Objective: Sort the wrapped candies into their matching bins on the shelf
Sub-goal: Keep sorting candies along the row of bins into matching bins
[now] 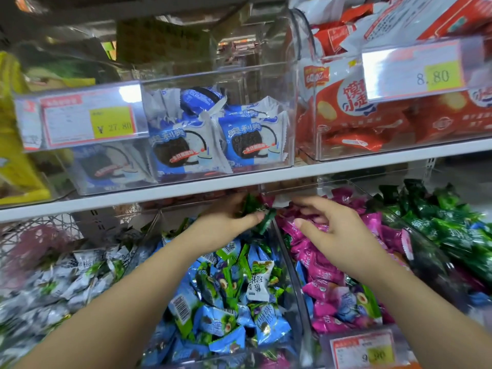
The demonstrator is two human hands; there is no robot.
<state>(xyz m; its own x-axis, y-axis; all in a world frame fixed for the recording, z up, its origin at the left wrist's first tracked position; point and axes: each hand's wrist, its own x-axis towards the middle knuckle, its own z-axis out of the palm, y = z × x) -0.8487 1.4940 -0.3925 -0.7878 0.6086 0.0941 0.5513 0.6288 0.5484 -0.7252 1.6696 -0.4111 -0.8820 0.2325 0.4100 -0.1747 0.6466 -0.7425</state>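
My left hand point(226, 222) reaches to the back of the blue-and-green candy bin point(226, 296) and grips dark green wrapped candies point(262, 217). My right hand point(327, 230) hovers over the pink candy bin point(332, 278), fingers curved downward among the pink wrappers; whether it holds one is hidden. A bin of dark green candies point(458, 233) lies at the far right. White-and-grey wrapped candies point(53, 286) fill the bin at the left.
The white shelf board point(239, 182) hangs just above my hands. On it stand clear bins of blue cookie packs point(218, 137) and red snack packs point(372, 113), each with a price tag. A clear divider point(290, 272) separates the blue and pink bins.
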